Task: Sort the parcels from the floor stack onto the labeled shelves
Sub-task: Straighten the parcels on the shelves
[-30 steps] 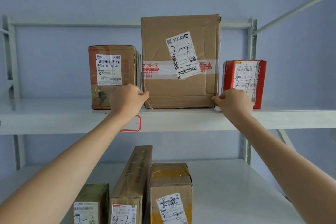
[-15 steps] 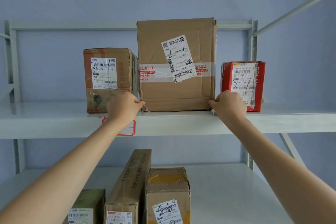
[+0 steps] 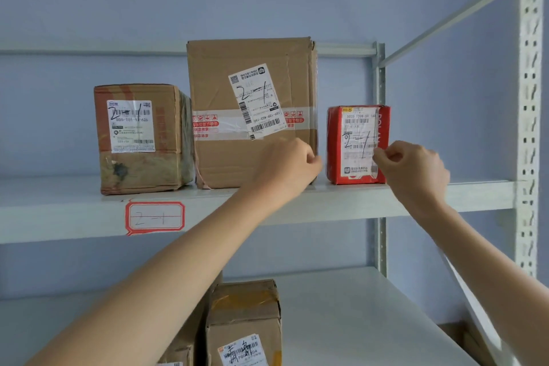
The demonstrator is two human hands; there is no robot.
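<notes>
We have 3 parcels on the upper shelf (image 3: 356, 199), whose tag (image 3: 154, 218) reads 2-1: a brown box (image 3: 139, 140) at the left, a tall box (image 3: 252, 113) in the middle and a red box (image 3: 356, 144) at the right, each marked 2-1. Our left hand (image 3: 286, 168) sits curled at the tall box's lower right corner, touching it; whether it truly grips we cannot tell. Our right hand (image 3: 411, 171) pinches at the red box's front right edge, by its label. The risk we see: the red box stands near the shelf's front lip, so a careless tug could tip it off, and the loose label film could peel. More parcels (image 3: 243, 321) wait on the lower shelf.
</notes>
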